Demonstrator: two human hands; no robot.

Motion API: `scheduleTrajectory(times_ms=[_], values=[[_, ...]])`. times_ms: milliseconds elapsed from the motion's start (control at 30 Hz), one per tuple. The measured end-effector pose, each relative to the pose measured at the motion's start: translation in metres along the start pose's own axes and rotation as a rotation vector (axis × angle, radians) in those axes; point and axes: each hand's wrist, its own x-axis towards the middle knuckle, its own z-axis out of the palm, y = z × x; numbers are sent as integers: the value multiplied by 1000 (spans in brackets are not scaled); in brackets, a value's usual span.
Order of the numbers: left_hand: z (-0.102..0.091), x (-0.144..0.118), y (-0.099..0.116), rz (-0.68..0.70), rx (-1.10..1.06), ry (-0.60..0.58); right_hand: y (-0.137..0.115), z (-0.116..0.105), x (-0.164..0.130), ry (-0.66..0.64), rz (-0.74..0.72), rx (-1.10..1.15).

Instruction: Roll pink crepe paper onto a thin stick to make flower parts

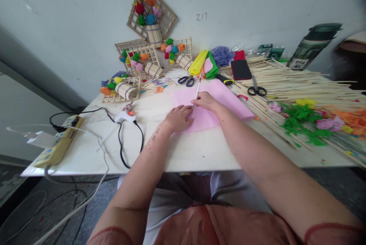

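Note:
A sheet of pink crepe paper (225, 100) lies on the white table in front of me. My left hand (180, 118) rests flat on the paper's left part, fingers stretched toward the right. In my right hand (205, 101) is a pen (198, 87), held upright and slightly tilted, its lower end close to the left fingertips. A small yellow-green thing shows between the two hands, too small to name. Just beyond the paper lie black-handled scissors (185, 81) and a black-and-yellow tool handle (224, 80).
Flower craft pieces on stick lattices (168, 12) stand along the wall. At left are a glue gun (126, 116) with its cable and a power strip (61, 142). Rightward lie a phone (241, 69), more scissors (256, 90), many wooden sticks (288, 81), green paper pieces (304, 119) and a bottle (313, 47).

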Motion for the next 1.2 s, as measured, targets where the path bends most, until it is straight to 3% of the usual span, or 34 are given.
scheduleTrajectory(times_ms=[633, 1000, 1200], values=[[2, 2, -2, 10, -9, 0, -2, -2, -1, -44, -35, -35], [-1, -1, -1, -7, -48, -5, -1, -1, -1, 28, 4, 56], [-11, -6, 3, -49, -90, -29, 3, 0, 1, -65, -3, 121]])
